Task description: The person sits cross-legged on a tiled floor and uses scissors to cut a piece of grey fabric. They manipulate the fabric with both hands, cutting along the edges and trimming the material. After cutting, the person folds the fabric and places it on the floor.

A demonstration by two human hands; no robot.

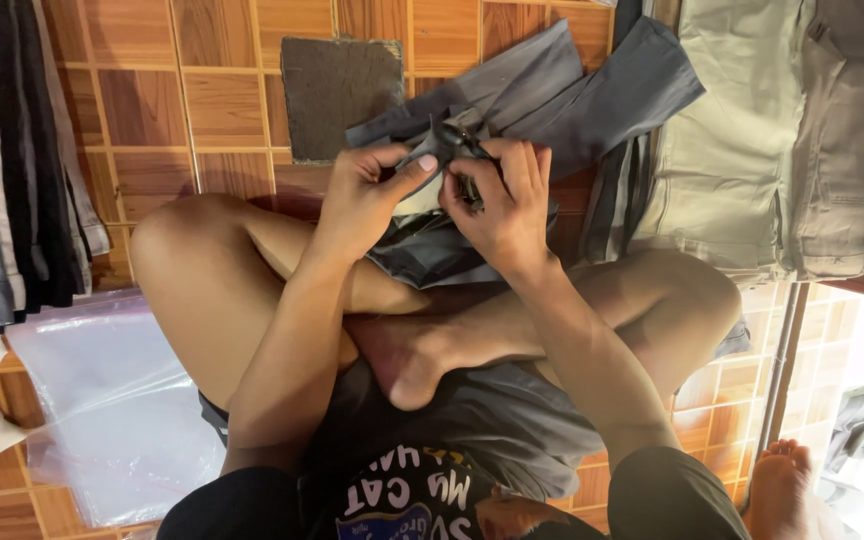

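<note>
I sit cross-legged on a tiled floor with a pair of dark grey trousers (562, 95) spread over my legs. My left hand (367, 195) pinches the fabric near the waistband, thumb on top. My right hand (502, 205) grips the same spot from the other side, fingers curled over a small dark fastening. Whether the right hand also holds a tool I cannot tell. Both hands meet close together above my crossed shins.
Folded khaki trousers (752, 130) lie at the right. A stack of dark and grey garments (12, 150) lies at the left. A clear plastic bag (102, 400) rests on the floor by my left knee. A dark square mat (337, 85) lies ahead. Another person's foot (782, 490) shows at lower right.
</note>
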